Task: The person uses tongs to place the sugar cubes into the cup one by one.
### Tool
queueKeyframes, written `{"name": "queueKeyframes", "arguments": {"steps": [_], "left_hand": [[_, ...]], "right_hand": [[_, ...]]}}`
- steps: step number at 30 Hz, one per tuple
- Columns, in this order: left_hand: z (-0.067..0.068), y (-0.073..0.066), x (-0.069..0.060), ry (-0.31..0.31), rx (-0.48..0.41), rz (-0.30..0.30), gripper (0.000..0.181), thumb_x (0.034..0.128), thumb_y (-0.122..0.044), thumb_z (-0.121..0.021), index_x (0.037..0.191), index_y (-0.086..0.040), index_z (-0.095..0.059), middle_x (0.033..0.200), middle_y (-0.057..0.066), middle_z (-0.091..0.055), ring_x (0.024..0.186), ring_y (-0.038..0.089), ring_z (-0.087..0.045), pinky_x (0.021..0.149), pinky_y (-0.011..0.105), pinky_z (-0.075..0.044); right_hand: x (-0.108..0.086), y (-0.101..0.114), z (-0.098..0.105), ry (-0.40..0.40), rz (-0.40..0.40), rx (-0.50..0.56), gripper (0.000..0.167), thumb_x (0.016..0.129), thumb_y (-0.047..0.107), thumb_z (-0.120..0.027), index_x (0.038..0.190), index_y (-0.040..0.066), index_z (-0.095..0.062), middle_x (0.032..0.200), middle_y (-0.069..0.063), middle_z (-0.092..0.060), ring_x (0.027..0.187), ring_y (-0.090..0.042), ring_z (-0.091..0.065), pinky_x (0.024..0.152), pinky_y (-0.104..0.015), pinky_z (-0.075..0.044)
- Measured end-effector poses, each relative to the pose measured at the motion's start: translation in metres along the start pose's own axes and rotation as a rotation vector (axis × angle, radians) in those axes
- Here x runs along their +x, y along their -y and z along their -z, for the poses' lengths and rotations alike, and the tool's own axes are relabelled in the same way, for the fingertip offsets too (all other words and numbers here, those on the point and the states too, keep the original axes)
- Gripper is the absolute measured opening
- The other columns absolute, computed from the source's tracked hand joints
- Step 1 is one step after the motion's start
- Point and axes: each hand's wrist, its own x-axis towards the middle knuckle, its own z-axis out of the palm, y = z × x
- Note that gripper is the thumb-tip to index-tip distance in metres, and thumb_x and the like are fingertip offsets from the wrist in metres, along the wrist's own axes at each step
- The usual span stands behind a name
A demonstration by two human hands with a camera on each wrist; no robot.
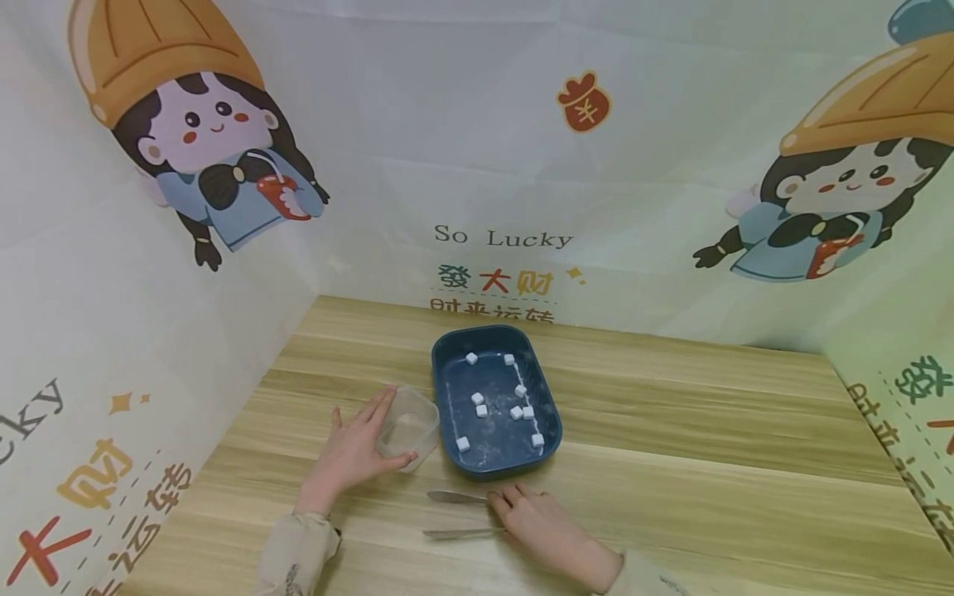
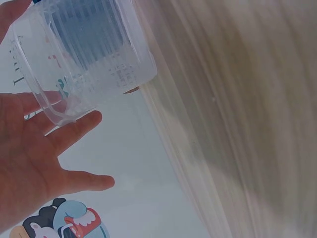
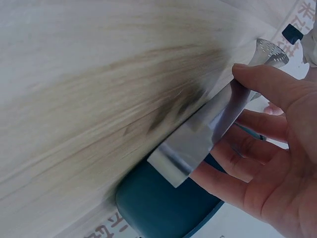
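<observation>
A clear plastic container [image 1: 411,420] stands just left of the dark blue tray [image 1: 444,414]. My left hand [image 1: 361,443] holds the container between thumb and fingers spread across its sides, while one finger sticks out away from it in the left wrist view. Several small white cubes [image 1: 481,410] lie scattered in the tray. In front of the tray, my right hand [image 1: 538,523] pinches metal tongs [image 1: 456,497] between thumb and fingers. The two arms of the tongs are apart and point left. A perforated tip [image 3: 271,52] shows in the right wrist view.
The wood-patterned tabletop [image 1: 686,430] stretches to the right of the tray. Printed cloth walls [image 1: 633,190] rise behind the table and at both sides.
</observation>
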Motion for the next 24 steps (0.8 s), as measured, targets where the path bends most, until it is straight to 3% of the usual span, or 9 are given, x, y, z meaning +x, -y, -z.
{"name": "queueKeyframes", "arguments": {"steps": [6,15,20,24], "left_hand": [[-0.001,0.000,0.000,0.002,0.004,0.002,0.098,0.0668,-0.059,-0.064,0.140,-0.006,-0.025,0.143,0.012,-0.033,0.126,0.032,-0.040,0.095,0.073,-0.016],[-0.002,0.001,0.000,0.000,0.003,0.001,0.098,0.0669,-0.057,-0.065,0.140,-0.006,-0.025,0.143,0.013,-0.033,0.126,0.032,-0.039,0.095,0.073,-0.017],[-0.001,0.001,0.000,0.006,0.006,0.003,0.099,0.0673,-0.058,-0.064,0.141,-0.006,-0.024,0.144,0.012,-0.031,0.126,0.033,-0.039,0.096,0.072,-0.016],[-0.001,0.001,-0.001,0.006,0.006,0.005,0.099,0.0670,-0.058,-0.065,0.141,-0.006,-0.024,0.144,0.012,-0.031,0.125,0.033,-0.040,0.095,0.073,-0.016]], "right_hand": [[-0.004,-0.003,0.001,-0.018,0.002,-0.011,0.039,0.076,0.026,-0.066,0.111,0.013,-0.056,0.094,-0.001,-0.057,0.087,-0.016,-0.054,0.053,-0.025,-0.046],[-0.010,-0.008,0.004,-0.115,0.072,-0.002,0.041,0.074,0.029,-0.066,0.110,0.013,-0.057,0.089,0.001,-0.054,0.081,-0.013,-0.054,0.048,-0.018,-0.039],[-0.012,-0.009,0.004,-0.177,0.100,-0.021,0.039,0.071,0.033,-0.067,0.104,0.014,-0.057,0.079,0.004,-0.048,0.066,-0.008,-0.051,0.041,-0.015,-0.030],[-0.013,-0.010,0.005,-0.201,0.112,-0.008,0.038,0.072,0.033,-0.067,0.102,0.014,-0.056,0.075,0.004,-0.043,0.049,-0.003,-0.040,0.037,-0.013,-0.023]]}}
